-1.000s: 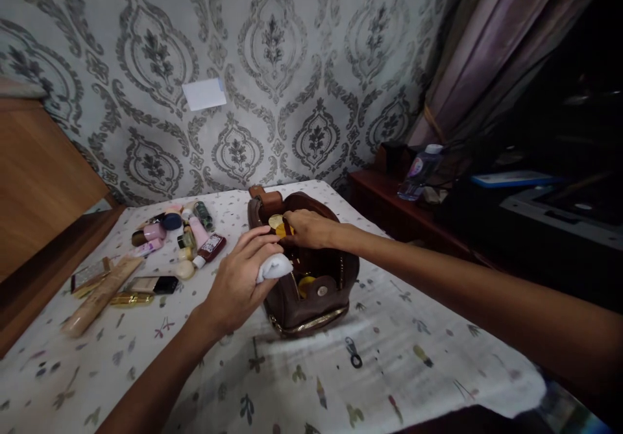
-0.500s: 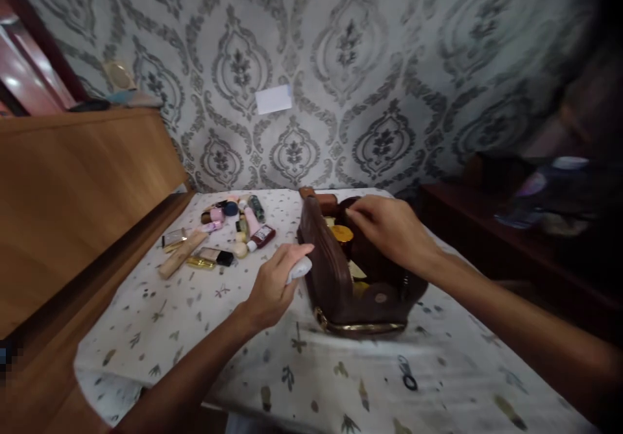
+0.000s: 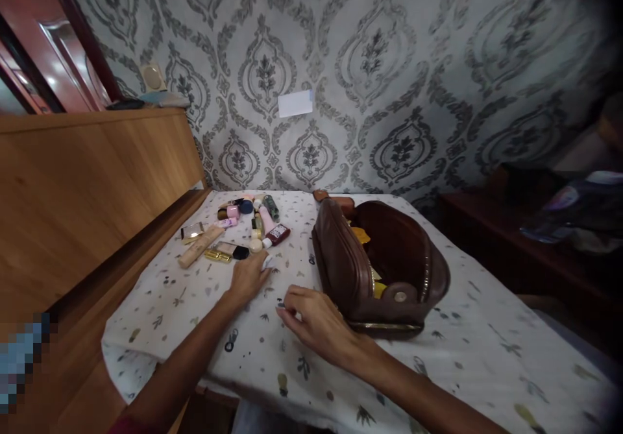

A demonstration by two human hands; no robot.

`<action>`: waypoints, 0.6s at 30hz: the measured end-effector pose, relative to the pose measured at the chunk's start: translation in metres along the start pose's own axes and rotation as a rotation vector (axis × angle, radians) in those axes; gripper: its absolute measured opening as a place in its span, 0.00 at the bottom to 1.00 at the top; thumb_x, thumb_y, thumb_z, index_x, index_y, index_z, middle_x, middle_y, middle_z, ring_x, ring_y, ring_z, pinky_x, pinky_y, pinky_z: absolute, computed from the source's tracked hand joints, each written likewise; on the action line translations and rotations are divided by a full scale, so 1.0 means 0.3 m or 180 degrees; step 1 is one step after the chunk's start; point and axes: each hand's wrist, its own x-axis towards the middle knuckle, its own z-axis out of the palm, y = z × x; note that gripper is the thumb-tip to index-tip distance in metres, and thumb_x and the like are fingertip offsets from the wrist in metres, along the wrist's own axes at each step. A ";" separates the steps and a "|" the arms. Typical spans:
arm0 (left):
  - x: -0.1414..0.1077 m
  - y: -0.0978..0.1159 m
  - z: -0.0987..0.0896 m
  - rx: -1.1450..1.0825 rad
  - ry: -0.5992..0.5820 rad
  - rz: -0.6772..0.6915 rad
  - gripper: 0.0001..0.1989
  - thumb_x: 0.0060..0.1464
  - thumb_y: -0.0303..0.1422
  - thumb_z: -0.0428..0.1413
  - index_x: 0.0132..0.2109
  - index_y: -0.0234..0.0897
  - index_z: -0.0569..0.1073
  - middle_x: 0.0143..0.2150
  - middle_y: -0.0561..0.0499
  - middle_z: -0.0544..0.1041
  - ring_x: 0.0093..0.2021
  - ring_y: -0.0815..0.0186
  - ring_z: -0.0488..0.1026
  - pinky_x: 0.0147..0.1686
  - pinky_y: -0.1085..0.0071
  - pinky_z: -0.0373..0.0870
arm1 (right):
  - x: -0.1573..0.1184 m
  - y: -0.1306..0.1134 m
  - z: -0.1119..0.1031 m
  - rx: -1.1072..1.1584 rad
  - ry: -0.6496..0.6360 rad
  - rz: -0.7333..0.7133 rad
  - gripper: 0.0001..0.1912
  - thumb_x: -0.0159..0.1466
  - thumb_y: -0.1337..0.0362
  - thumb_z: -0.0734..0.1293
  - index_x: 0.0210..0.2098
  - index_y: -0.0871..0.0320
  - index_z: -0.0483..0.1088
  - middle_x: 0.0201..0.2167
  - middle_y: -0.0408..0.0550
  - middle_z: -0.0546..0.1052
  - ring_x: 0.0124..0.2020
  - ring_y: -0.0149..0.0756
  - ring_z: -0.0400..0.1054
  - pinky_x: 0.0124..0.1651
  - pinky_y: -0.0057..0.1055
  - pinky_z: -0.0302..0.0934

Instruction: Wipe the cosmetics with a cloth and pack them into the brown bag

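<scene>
Near the front edge of the cosmetics, my left hand (image 3: 249, 275) is closed on a small white object (image 3: 267, 263); most of it is hidden by the fingers, so I cannot tell its kind. My right hand (image 3: 314, 320) hovers over the cloth just left of the bag, fingers loosely bent and thumb apart, with nothing visible in it. The brown cosmetic bag (image 3: 341, 272) stands unzipped on the right, a yellow-lidded jar (image 3: 361, 235) inside. Small bottles and tubes lie in a group, among them a dark red bottle (image 3: 279, 235), a beige tube (image 3: 200, 247) and a gold-coloured tube (image 3: 217, 255).
A patterned white cloth (image 3: 195, 317) covers the table, which meets a papered wall (image 3: 341, 142). A wooden panel (image 3: 97, 168) borders the left side. On the right, a large clear bottle (image 3: 574, 207) stands on dark red furniture (image 3: 467, 226).
My right hand has come out of the bag and moved left and toward me. My left hand, still holding the white object, has moved left to the cosmetics. The view has shifted slightly.
</scene>
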 end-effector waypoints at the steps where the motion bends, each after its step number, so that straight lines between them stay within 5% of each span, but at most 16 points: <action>1: 0.001 -0.005 0.006 0.0035 -0.0030 -0.0027 0.07 0.60 0.32 0.53 0.45 0.39 0.71 0.44 0.47 0.80 0.45 0.58 0.77 0.40 0.69 0.65 | 0.029 0.005 0.032 0.0239 0.0007 0.0248 0.14 0.63 0.69 0.64 0.21 0.58 0.63 0.24 0.43 0.71 0.26 0.31 0.64 0.31 0.28 0.54; 5: 0.006 -0.016 0.018 0.0123 -0.0121 -0.0077 0.07 0.60 0.31 0.53 0.46 0.40 0.72 0.44 0.47 0.80 0.46 0.59 0.77 0.40 0.70 0.65 | 0.127 0.027 0.137 0.1755 0.0060 0.1330 0.11 0.62 0.68 0.61 0.23 0.57 0.63 0.18 0.40 0.69 0.20 0.30 0.63 0.26 0.25 0.55; 8: 0.010 -0.022 0.018 0.0147 -0.0129 -0.0094 0.07 0.61 0.31 0.53 0.46 0.40 0.72 0.44 0.47 0.80 0.46 0.58 0.77 0.40 0.69 0.65 | 0.137 0.043 0.193 0.2259 0.0169 0.1751 0.11 0.64 0.67 0.58 0.25 0.57 0.62 0.17 0.38 0.67 0.16 0.27 0.59 0.22 0.24 0.53; 18: 0.015 -0.033 0.016 0.0070 -0.0037 -0.0222 0.09 0.62 0.32 0.52 0.48 0.40 0.71 0.45 0.47 0.80 0.47 0.59 0.76 0.42 0.70 0.66 | 0.072 0.034 0.213 0.1506 0.0284 0.0914 0.08 0.65 0.67 0.59 0.29 0.57 0.66 0.18 0.39 0.68 0.23 0.31 0.62 0.29 0.26 0.54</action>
